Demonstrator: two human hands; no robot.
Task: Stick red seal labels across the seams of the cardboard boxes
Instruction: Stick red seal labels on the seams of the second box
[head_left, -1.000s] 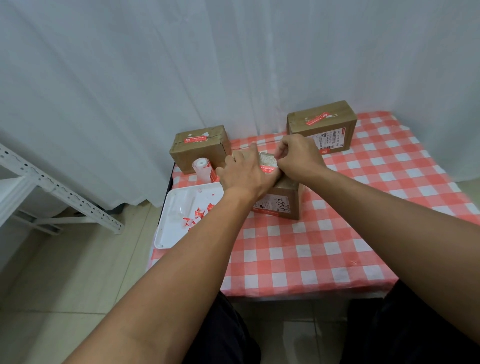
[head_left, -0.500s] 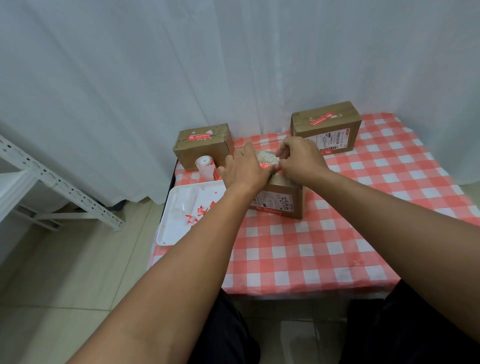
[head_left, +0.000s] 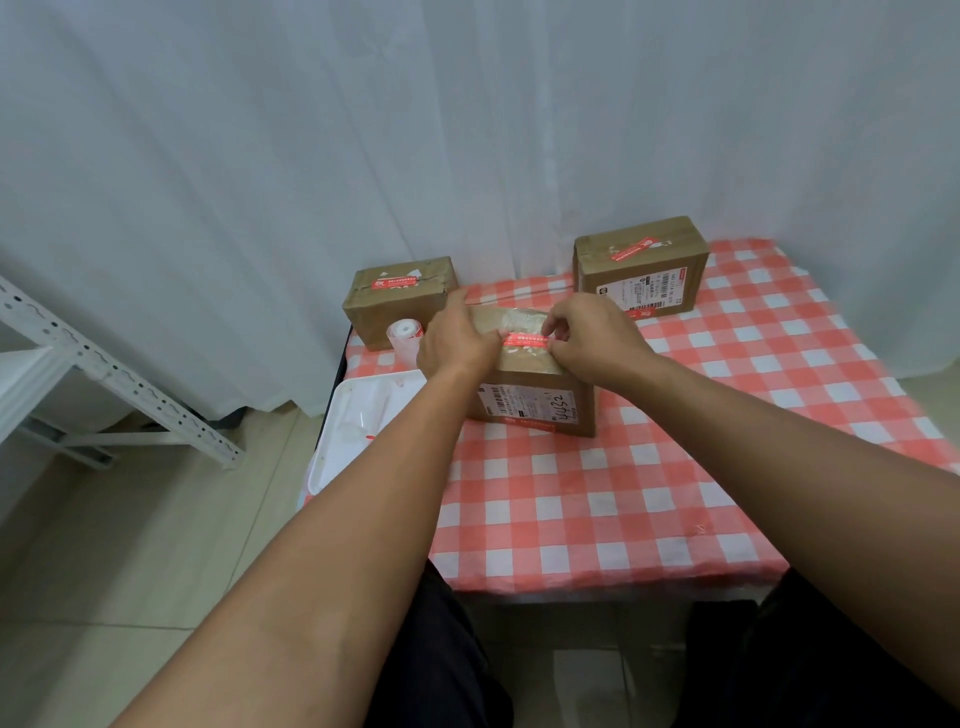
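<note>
A cardboard box (head_left: 535, 402) with "4432" written on its front stands in the middle of the checked table. A red seal label (head_left: 527, 340) lies across the taped seam on its top. My left hand (head_left: 454, 340) rests on the box top at the label's left end. My right hand (head_left: 592, 338) pinches the label's right end with curled fingers. Two more boxes carry red labels on top: one at the back left (head_left: 397, 304) and one at the back right (head_left: 641, 270).
A label roll (head_left: 404, 335) stands beside the back-left box. A white tray (head_left: 363, 421) with red and clear scraps sits on the table's left edge. A white metal rack (head_left: 78, 364) stands on the floor at left. White curtains hang behind the table (head_left: 597, 509).
My hands have drawn apart along the box top, and the red label now shows stretched flat between them. The view has shifted slightly.
</note>
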